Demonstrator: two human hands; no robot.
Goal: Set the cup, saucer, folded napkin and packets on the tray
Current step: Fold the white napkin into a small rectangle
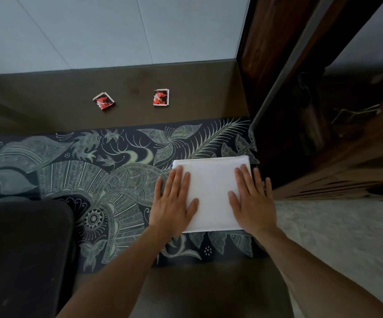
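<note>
A white folded napkin (211,191) lies flat on the patterned dark cloth at the right end of the table. My left hand (174,203) rests flat on its left edge, fingers spread. My right hand (252,200) rests flat on its right edge, fingers spread. Two small red-and-black packets lie apart on the bare brown table beyond the cloth, one packet (103,101) to the left and the other packet (161,97) to its right. No cup or saucer is in view.
A patterned batik cloth (117,171) runs across the brown table (185,88). A dark flat object (23,253), perhaps a tray, fills the lower left. A dark wooden cabinet (300,99) stands close on the right. A pale wall is behind.
</note>
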